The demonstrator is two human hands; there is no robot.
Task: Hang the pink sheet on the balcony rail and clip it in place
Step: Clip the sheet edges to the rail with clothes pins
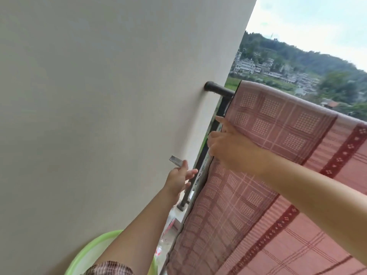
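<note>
I'm at the clipping step: the pink sheet (278,120) is already draped over the balcony rail (220,90), just above my right hand (226,145). That hand lies at the sheet's side edge, and I can't tell if it grips. Down-left of it, my left hand (179,179) pinches the clip (175,160), which I judge must next go up onto sheet and rail.

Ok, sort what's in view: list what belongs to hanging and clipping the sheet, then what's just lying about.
For the job: pink sheet, draped over the balcony rail; clip, held in the left hand; right hand, holding the sheet's edge.

Lying about: green basin by the wall; what looks like plastic wrapping on the floor.
</note>
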